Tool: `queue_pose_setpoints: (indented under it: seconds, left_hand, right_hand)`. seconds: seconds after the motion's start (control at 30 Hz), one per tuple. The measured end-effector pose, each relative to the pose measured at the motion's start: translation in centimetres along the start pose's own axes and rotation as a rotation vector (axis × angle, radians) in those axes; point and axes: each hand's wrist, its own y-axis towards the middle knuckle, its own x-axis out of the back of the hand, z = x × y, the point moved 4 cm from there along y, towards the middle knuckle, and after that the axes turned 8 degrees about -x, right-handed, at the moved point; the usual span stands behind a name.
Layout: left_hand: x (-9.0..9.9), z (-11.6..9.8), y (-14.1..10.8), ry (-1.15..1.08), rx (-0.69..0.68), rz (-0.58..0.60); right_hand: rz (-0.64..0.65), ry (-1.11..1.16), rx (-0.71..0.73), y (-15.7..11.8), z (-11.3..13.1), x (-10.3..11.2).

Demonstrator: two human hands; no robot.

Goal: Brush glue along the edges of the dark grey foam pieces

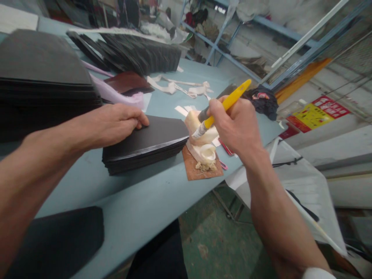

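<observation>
My left hand [124, 122] rests on a stack of black sheets [162, 130], its fingers curled and pressed together near the stack's back edge; what lies under the fingertips is hidden. My right hand [236, 120] is closed round a brush with a yellow handle [232, 99]. The brush's whitish, crusted head points down at the right end of the stack, over a cream-coloured, glue-crusted container [200, 149]. This container stands on a brown board [190, 170]. A dark rod [203, 114] leans just behind the brush.
A taller black stack [43, 58] stands at left, with a fanned row of black pieces [139, 50] behind. One black panel [64, 236] lies near the front edge. White strips [180, 87] and lilac cloth [116, 93] lie on the blue-grey table [139, 209]. Blue shelving [215, 46] stands behind.
</observation>
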Motion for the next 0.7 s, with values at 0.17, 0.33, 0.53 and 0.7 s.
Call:
queue_pose_setpoints:
  seconds: [0.17, 0.33, 0.53, 0.7]
  left_hand:
    - [0.3, -0.8, -0.4, -0.078, 0.024, 0.037]
    - [0.4, -0.8, -0.5, -0.111, 0.021, 0.048]
    - [0.0, 0.2, 0.1, -0.238, -0.048, 0.018]
    - [0.4, -0.5, -0.3, -0.262, -0.061, -0.004]
  right_hand:
    - [-0.068, -0.032, 0.033, -1.4, 1.6, -0.2]
    - [-0.015, 0.053, 0.072, -3.1, 4.0, -1.3]
    - [0.120, 0.451, 0.004, -5.0, 7.1, -3.4]
    - [0.170, 0.575, -0.037, -5.8, 8.7, -6.1]
